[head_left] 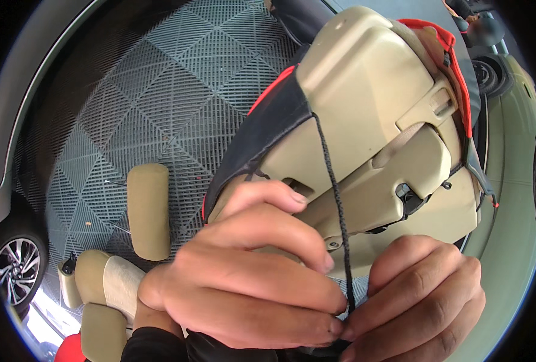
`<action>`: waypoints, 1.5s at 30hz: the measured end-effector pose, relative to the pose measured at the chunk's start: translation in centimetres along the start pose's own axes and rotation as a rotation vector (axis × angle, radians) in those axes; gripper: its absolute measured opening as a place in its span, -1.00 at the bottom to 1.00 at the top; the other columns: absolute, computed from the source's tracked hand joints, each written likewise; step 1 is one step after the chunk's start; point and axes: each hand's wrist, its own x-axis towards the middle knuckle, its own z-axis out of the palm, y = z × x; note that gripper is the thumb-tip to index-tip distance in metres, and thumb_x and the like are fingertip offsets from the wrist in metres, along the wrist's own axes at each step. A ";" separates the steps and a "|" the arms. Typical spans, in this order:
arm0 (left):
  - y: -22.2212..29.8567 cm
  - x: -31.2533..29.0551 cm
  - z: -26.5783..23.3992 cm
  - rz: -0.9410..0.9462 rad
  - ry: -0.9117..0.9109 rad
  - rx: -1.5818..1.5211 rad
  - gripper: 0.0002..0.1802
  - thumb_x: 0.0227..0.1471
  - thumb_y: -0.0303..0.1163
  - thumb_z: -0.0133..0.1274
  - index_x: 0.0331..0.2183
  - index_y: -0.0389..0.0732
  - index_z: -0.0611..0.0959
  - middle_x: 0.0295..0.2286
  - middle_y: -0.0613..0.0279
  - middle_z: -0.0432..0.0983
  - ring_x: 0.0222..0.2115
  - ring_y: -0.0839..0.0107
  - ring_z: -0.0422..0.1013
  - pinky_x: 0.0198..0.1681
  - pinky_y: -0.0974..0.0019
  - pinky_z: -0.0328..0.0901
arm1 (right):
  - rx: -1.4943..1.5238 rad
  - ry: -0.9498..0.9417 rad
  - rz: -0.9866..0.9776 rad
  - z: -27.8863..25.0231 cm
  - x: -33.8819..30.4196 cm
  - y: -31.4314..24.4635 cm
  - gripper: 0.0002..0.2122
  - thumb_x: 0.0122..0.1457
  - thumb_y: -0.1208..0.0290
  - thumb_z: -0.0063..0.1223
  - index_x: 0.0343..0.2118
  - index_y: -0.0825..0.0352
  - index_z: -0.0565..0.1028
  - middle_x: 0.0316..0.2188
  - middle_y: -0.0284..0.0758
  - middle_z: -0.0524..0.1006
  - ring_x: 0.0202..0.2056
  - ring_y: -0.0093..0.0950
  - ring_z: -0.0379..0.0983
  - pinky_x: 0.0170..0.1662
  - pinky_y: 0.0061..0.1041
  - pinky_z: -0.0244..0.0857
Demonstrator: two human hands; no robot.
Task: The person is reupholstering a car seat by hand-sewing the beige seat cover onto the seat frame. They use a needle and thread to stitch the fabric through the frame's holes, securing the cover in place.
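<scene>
A beige car seat (364, 78) with a moulded plastic back lies tilted before me. A black cover (265, 120) with red edging wraps its left side. From the cover's corner a black braided cord (331, 175) runs down across the seat to my fingers. My left hand (256, 271) pinches the cord's lower end with its fingertips, other fingers curled. Close against it, my right hand (425, 295) is closed on the same end, its fingers bent and fingertips touching the left's. The very tip of the cord is hidden between the two hands.
A beige headrest (148, 211) with metal posts lies on the grey grid-tile floor (177, 90). More beige seat parts (102, 326) are at the lower left. A car with a spoked wheel (19, 268) stands at the left, and a light green car body (509, 199) at the right.
</scene>
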 end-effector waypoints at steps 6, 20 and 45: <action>-0.4 -0.2 0.2 0.020 0.034 0.035 -0.92 0.00 -0.31 0.33 -0.51 0.05 0.77 -0.39 0.45 0.69 -0.27 0.38 0.50 0.10 0.02 0.17 | 0.098 0.075 -0.334 1.3 0.1 2.9 -0.87 0.05 0.48 0.25 -0.60 0.32 0.57 -0.60 -0.29 0.59 -0.60 -0.43 0.49 -0.58 -0.51 0.16; -0.4 -0.5 -0.2 -0.008 0.100 0.090 -0.74 -0.01 -0.12 0.37 -0.53 0.12 0.59 -0.39 0.54 0.54 -0.29 0.40 0.45 0.14 0.03 0.17 | 0.061 -0.019 -0.284 -0.8 0.5 2.5 -0.73 0.29 0.31 0.15 -0.50 0.38 0.59 -0.50 -0.23 0.62 -0.51 -0.37 0.56 -0.43 -0.37 0.35; 1.3 2.4 -2.1 0.119 0.030 0.800 -0.80 -0.24 -0.58 0.24 -0.44 -0.26 0.59 -0.51 0.19 0.49 -0.56 0.23 0.47 -0.50 0.24 0.40 | -0.580 -0.323 0.139 -2.5 5.5 2.7 -0.85 0.07 0.44 0.29 -0.36 0.41 0.61 -0.52 -0.33 0.56 -0.47 -0.59 0.47 -0.38 -0.55 0.35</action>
